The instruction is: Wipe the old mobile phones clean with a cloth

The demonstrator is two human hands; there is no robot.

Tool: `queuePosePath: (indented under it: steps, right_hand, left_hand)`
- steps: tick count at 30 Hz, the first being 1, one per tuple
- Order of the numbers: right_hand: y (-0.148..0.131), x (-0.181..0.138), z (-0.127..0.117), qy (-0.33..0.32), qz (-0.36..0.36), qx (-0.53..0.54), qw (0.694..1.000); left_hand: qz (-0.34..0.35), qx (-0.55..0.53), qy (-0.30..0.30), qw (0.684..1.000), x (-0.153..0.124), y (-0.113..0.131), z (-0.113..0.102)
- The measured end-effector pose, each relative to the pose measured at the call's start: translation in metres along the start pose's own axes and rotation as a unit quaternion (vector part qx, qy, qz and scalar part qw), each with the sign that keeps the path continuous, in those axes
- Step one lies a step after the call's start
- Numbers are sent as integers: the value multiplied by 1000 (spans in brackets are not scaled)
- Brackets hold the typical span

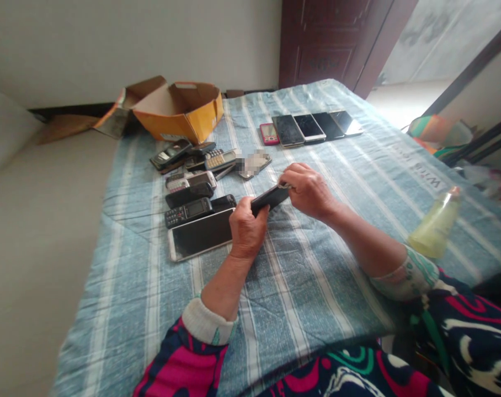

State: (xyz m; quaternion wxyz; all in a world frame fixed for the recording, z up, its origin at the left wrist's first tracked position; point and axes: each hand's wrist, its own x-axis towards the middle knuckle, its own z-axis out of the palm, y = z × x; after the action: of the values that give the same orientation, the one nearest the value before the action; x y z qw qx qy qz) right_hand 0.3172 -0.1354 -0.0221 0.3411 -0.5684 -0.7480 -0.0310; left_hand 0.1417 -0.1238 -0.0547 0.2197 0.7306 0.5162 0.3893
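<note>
A dark mobile phone (270, 199) is held tilted above the table by my left hand (248, 230), which is closed around its near end. My right hand (307, 190) is closed at the far end of that phone, pinching a small pale piece of cloth (284, 185) against it; most of the cloth is hidden by the fingers. Just left of my left hand lies a large white-framed smartphone (201, 236), partly covered by the hand. Beyond it are a black keypad phone (188, 212) and several other old phones in a loose pile, among them a silver keypad phone (220, 159).
Four smartphones (309, 127) lie in a row at the back, beside a small pink phone (269, 134). An open yellow cardboard box (180, 113) stands at the back left. A bottle with yellowish liquid (435, 226) is at the right. A striped blue cloth (151, 309) covers the table.
</note>
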Motion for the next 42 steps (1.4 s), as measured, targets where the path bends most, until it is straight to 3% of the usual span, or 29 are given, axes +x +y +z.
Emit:
queuePosePath:
  steps: [5, 8, 11, 17, 20, 26, 34, 42]
  right_hand:
    - [20, 1, 0, 36, 54, -15, 998]
    - [19, 0, 0, 60, 46, -21, 997]
    - [1, -3, 2, 77, -13, 4, 997]
    - [-42, -12, 16, 42, -167, 43, 984]
    - [-38, -12, 18, 43, -153, 31, 987]
    - [-11, -7, 15, 58, -58, 8, 997]
    - [-8, -7, 14, 65, -13, -36, 997]
    - [-34, -10, 19, 89, -141, -7, 986]
  left_hand:
    - [8, 0, 2, 1000, -1, -2, 0]
    - [8, -2, 1, 1000, -2, -3, -1]
    - [14, -10, 0, 1000, -3, -4, -1]
    - [23, -33, 6, 999, -4, -9, -2]
    - [23, -37, 5, 999, -5, -10, -2]
    - [3, -24, -1, 1000, -5, -7, -3]
    - [6, -18, -6, 1000, -5, -7, -5]
    - [51, -36, 14, 998, -6, -14, -3]
